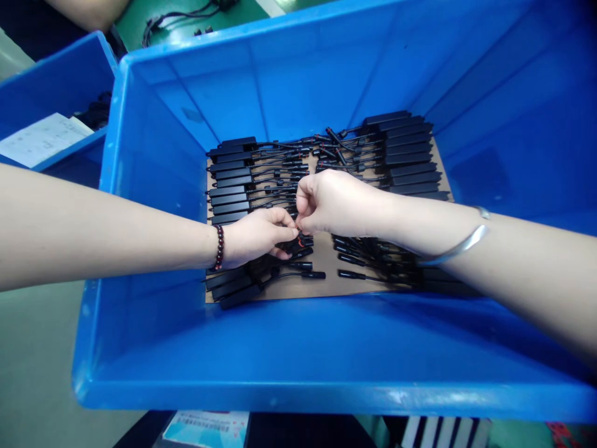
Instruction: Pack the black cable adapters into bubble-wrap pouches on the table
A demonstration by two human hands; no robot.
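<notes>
Deep in a blue plastic bin [298,398], my two hands meet at the fingertips over rows of black box-shaped cable units. My left hand [254,239], with a dark bead bracelet, is closed in a pinch around a black cable connector [305,241] marked with a red ring. My right hand [338,199], a silver bangle at its wrist, pinches beside the left thumb; what its fingers hold is too small and hidden to name. Black units [231,182] lie side by side at left, and more units [410,146] at right, their short cables pointing inward.
Brown cardboard [321,280] lines the bin floor under the units. Another blue bin [51,81] with paper sheets [44,138] stands at left. Beyond the far rim are black cables [180,18] on a green surface and part of another person's arm [91,9].
</notes>
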